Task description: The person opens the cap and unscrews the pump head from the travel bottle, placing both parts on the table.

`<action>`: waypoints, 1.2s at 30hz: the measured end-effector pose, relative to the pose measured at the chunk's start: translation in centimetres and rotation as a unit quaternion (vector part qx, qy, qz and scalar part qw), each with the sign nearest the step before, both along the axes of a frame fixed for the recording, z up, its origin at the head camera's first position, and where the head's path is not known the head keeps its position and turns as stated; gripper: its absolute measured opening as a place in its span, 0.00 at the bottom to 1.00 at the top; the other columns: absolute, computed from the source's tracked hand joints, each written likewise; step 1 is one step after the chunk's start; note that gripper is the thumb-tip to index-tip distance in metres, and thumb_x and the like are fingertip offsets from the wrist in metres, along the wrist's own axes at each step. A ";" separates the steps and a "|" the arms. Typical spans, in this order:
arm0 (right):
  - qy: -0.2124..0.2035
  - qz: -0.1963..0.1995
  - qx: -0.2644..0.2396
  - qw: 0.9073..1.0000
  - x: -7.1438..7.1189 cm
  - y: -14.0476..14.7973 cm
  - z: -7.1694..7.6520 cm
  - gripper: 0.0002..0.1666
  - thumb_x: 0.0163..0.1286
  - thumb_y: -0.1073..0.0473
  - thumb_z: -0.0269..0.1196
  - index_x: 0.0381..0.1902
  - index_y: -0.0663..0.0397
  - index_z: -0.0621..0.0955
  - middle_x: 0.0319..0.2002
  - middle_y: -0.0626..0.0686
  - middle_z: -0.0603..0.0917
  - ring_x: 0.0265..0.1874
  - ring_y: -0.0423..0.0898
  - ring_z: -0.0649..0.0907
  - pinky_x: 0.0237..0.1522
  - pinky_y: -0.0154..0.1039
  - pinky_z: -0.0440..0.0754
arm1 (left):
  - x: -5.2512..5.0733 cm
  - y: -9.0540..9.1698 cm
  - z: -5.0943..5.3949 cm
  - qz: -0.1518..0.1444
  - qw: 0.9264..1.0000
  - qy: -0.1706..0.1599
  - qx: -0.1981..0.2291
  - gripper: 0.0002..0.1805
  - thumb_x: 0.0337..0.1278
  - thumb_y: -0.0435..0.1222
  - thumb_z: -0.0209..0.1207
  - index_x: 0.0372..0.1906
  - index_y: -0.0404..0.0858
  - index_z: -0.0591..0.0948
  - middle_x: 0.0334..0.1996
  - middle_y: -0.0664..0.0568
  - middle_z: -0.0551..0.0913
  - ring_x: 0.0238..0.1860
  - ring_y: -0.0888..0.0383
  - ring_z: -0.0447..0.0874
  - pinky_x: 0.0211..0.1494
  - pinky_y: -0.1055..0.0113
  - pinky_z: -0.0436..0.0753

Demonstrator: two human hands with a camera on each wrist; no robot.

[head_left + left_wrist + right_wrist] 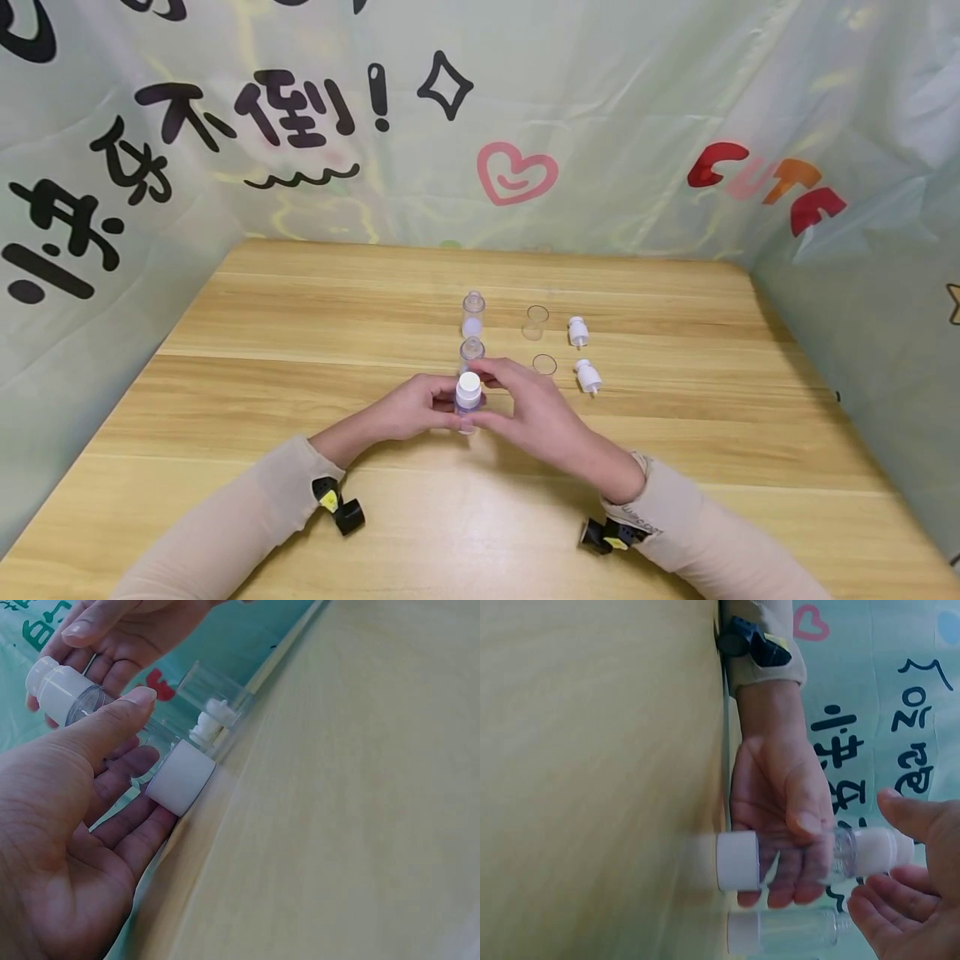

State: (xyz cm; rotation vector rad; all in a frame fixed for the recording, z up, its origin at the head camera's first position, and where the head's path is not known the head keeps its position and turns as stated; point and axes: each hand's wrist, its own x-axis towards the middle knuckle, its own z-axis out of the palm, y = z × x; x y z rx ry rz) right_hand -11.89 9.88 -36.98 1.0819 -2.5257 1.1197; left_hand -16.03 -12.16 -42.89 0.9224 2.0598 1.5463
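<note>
A small clear pump bottle (468, 390) with a white pump top and a white base (737, 860) stands upright, its base at or just above the table. My left hand (415, 408) grips its transparent body, thumb on one side and fingers curled on the other. Around the white pump top (61, 694) is my right hand (536, 412), thumb and fingers spread apart. In the right wrist view the thumb is off the pump; whether the fingertips touch it I cannot tell. Right behind stands another clear bottle (472, 347) without a pump, and farther back a similar one (473, 307).
Two loose white pump tops (577, 332) lie at the right on the wooden table (300, 317). Between them and the bottles are several clear round pieces, one a transparent cap (555, 365). A printed cloth (600, 125) borders the table at back and sides.
</note>
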 end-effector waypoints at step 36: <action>0.020 -0.048 -0.028 0.998 -0.2 -1.5 -0.9 0.21 0.55 0.57 0.75 0.47 0.54 0.84 0.41 0.47 0.88 0.38 0.39 0.86 0.44 0.32 0.84 | 0.2 0.0 0.6 -0.005 1.000 0.009 -0.006 0.21 0.56 0.34 0.69 0.55 0.34 0.81 0.51 0.50 0.84 0.48 0.58 0.84 0.51 0.63 0.84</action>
